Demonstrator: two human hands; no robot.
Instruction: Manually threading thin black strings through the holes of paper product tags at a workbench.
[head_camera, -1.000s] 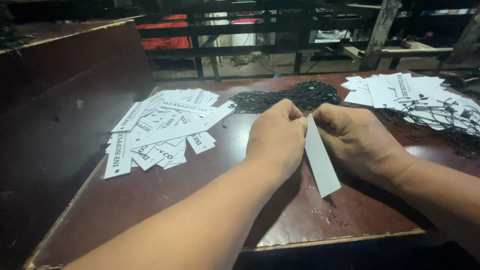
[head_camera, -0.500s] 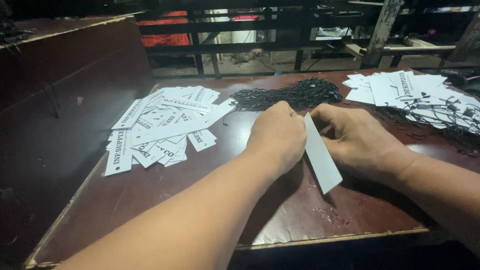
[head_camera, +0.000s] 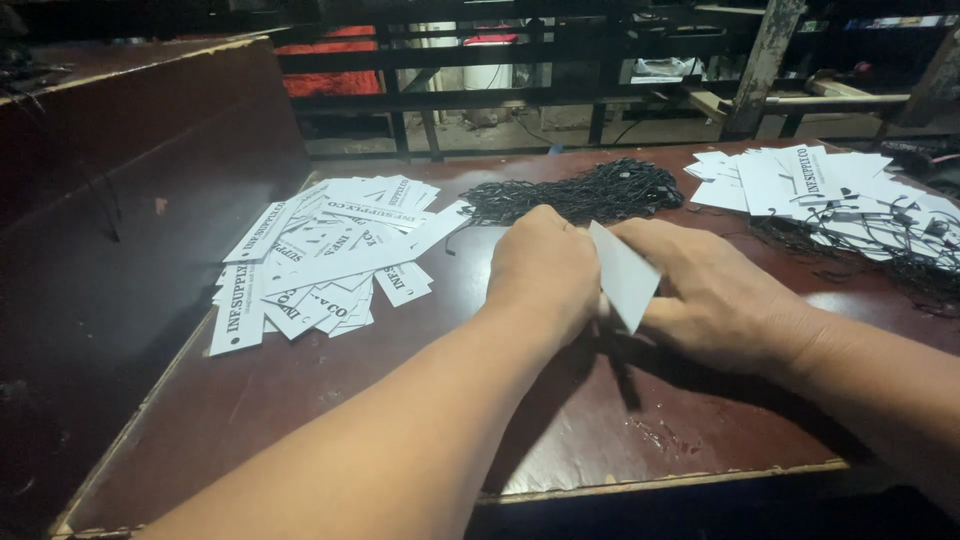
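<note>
Left hand (head_camera: 545, 268) and right hand (head_camera: 715, 295) curled, knuckles up, fingertips pinched together at frame centre; forearms entering from below.

A loose heap of white rectangular paper tags (head_camera: 320, 255) with black print lies on the table's left. One plain white tag (head_camera: 625, 275) stands tilted between both hands. A second white tag pile (head_camera: 820, 180), threaded with black strings, lies at far right.

A smooth matt white paper tag (head_camera: 624, 275) is seen. The table (head_camera: 330, 400) is faced in glossy, scuffed reddish-brown wood. Thin black cords (head_camera: 590, 190) look stringy and matt.
</note>
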